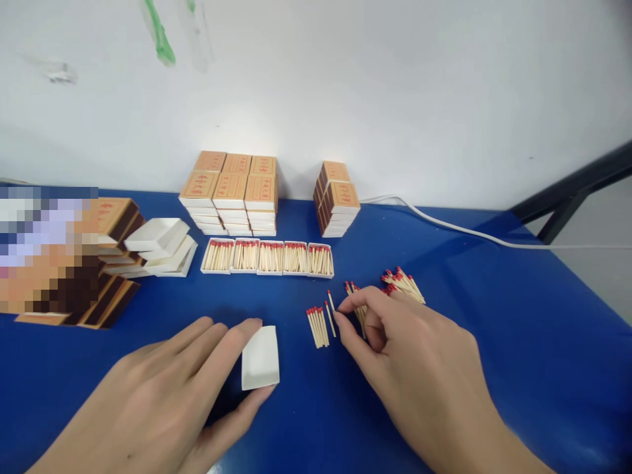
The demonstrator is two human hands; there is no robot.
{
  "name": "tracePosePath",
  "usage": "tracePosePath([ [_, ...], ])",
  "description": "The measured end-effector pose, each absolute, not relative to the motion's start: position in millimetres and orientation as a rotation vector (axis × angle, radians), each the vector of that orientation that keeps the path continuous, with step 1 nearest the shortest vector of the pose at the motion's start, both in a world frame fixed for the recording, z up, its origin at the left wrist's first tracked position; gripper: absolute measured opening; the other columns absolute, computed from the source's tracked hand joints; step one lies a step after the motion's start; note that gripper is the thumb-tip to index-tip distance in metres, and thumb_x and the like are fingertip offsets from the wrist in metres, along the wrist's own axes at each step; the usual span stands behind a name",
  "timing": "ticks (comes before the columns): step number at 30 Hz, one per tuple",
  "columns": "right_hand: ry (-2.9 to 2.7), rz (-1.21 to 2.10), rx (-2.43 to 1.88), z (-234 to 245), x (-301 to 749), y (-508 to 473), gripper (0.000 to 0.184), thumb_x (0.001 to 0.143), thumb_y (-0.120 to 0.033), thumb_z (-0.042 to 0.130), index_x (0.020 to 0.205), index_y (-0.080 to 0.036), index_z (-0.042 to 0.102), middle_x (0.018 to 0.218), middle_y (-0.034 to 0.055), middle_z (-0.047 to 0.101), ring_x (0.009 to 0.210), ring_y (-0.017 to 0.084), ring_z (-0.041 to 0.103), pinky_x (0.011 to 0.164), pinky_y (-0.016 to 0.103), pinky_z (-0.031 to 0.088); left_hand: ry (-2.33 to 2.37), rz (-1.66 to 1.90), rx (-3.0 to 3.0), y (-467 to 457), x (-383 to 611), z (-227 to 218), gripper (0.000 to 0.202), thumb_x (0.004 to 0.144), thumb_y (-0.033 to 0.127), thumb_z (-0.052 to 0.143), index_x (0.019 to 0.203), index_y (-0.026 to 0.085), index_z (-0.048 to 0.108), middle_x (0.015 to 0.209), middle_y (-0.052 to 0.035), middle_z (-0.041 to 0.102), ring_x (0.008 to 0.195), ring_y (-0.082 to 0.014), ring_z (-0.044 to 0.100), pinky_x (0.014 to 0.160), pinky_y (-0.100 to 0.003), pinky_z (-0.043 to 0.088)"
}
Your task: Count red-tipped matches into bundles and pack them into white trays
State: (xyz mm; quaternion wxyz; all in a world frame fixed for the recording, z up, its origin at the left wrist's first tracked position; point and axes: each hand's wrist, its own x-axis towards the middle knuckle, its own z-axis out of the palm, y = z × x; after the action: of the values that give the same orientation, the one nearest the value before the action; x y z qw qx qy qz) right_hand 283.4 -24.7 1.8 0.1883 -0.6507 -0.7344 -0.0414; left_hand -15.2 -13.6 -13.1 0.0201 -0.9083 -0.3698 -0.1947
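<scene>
My left hand [192,382] grips a small white matchbox tray [261,359] by its near and far edges; no matches show inside it. To the right, my right hand [395,349] pinches a single red-tipped match [331,301] between thumb and forefinger, close to the blue table. Just left of those fingertips lies a short row of matches [317,327], side by side with heads pointing away from me. More loose matches [356,303] lie under my right hand, partly hidden by it. A further heap of matches [405,283] spreads beyond my knuckles.
Several filled match trays [245,255] form a row across the blue table [459,263]. Behind them stand stacked matchboxes [232,191], with a smaller stack [338,197] to the right. White trays [162,243] and matchbox sleeves [111,296] pile up at left. A white cable [444,224] crosses behind.
</scene>
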Motion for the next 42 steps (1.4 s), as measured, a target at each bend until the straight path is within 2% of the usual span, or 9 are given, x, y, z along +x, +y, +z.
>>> tracePosePath([
  [5, -2.071, -0.113, -1.778, 6.2, 283.4, -24.9, 0.018, 0.107, -0.029, 0.070, 0.089, -0.030, 0.076, 0.059, -0.0077, 0.060, 0.047, 0.018, 0.067, 0.046, 0.031, 0.036, -1.153, -0.603, -2.819, -11.3, -13.0, -13.0, 0.042, 0.126, 0.052, 0.055, 0.153, 0.022, 0.065, 0.101, -0.0034, 0.080, 0.083, -0.0250, 0.080, 0.068, -0.044, 0.057],
  [15, -2.080, -0.088, -1.739, 7.9, 280.6, -28.9, 0.015, 0.104, -0.027, 0.073, 0.090, -0.031, 0.077, 0.059, -0.0094, 0.060, 0.049, 0.017, 0.069, 0.047, 0.032, 0.043, -1.129, -0.557, -2.818, -14.4, -17.1, -14.3, 0.044, 0.127, 0.053, 0.053, 0.155, 0.022, 0.064, 0.099, -0.0032, 0.076, 0.084, -0.0252, 0.080, 0.067, -0.043, 0.056],
  [21, -2.039, 0.132, -1.718, 17.5, 279.7, -31.3, 0.019, 0.104, -0.026, 0.078, 0.085, -0.031, 0.077, 0.060, -0.0104, 0.062, 0.049, 0.013, 0.065, 0.049, 0.030, 0.044, -1.128, -0.556, -2.827, -12.9, -17.3, -13.6, 0.043, 0.127, 0.053, 0.053, 0.154, 0.022, 0.064, 0.100, -0.0032, 0.076, 0.082, -0.0248, 0.080, 0.066, -0.044, 0.058],
  [24, -1.977, 0.038, -1.746, 18.5, 284.0, -29.4, 0.018, 0.108, -0.030, 0.071, 0.092, -0.031, 0.078, 0.059, -0.0101, 0.060, 0.047, 0.014, 0.064, 0.048, 0.031, 0.041, -1.144, -0.569, -2.826, -12.9, -17.1, -13.0, 0.044, 0.127, 0.055, 0.053, 0.154, 0.022, 0.064, 0.099, -0.0029, 0.077, 0.081, -0.0246, 0.079, 0.065, -0.044, 0.058],
  [28, -1.990, -0.205, -1.784, 13.5, 290.9, -23.8, 0.021, 0.112, -0.031, 0.058, 0.100, -0.029, 0.076, 0.066, -0.0047, 0.067, 0.058, 0.020, 0.076, 0.049, 0.031, 0.038, -1.136, -0.573, -2.798, -12.8, -16.3, -13.3, 0.046, 0.127, 0.055, 0.052, 0.155, 0.021, 0.064, 0.103, -0.0051, 0.080, 0.085, -0.0268, 0.082, 0.067, -0.047, 0.061],
  [30, -2.027, -0.236, -1.786, 11.0, 293.0, -22.0, 0.021, 0.112, -0.028, 0.055, 0.103, -0.029, 0.074, 0.067, -0.0040, 0.068, 0.060, 0.020, 0.077, 0.048, 0.030, 0.036, -1.132, -0.574, -2.792, -13.0, -15.8, -13.2, 0.045, 0.127, 0.055, 0.051, 0.154, 0.021, 0.065, 0.103, -0.0050, 0.080, 0.084, -0.0268, 0.082, 0.066, -0.047, 0.061],
  [35, -2.059, -0.232, -1.766, 9.2, 293.1, -22.1, 0.017, 0.106, -0.021, 0.056, 0.105, -0.028, 0.071, 0.064, -0.0077, 0.065, 0.052, 0.017, 0.071, 0.046, 0.030, 0.038, -1.129, -0.590, -2.805, -13.8, -15.7, -12.9, 0.044, 0.127, 0.054, 0.052, 0.154, 0.020, 0.064, 0.101, -0.0040, 0.079, 0.083, -0.0261, 0.082, 0.066, -0.046, 0.061],
  [42, -2.010, -0.209, -1.762, 8.6, 288.4, -23.1, 0.018, 0.103, -0.017, 0.059, 0.106, -0.030, 0.072, 0.065, -0.0105, 0.060, 0.052, 0.017, 0.071, 0.048, 0.030, 0.039, -1.133, -0.591, -2.804, -13.2, -15.6, -12.3, 0.044, 0.127, 0.053, 0.052, 0.153, 0.021, 0.064, 0.100, -0.0039, 0.080, 0.083, -0.0256, 0.082, 0.066, -0.046, 0.060],
])
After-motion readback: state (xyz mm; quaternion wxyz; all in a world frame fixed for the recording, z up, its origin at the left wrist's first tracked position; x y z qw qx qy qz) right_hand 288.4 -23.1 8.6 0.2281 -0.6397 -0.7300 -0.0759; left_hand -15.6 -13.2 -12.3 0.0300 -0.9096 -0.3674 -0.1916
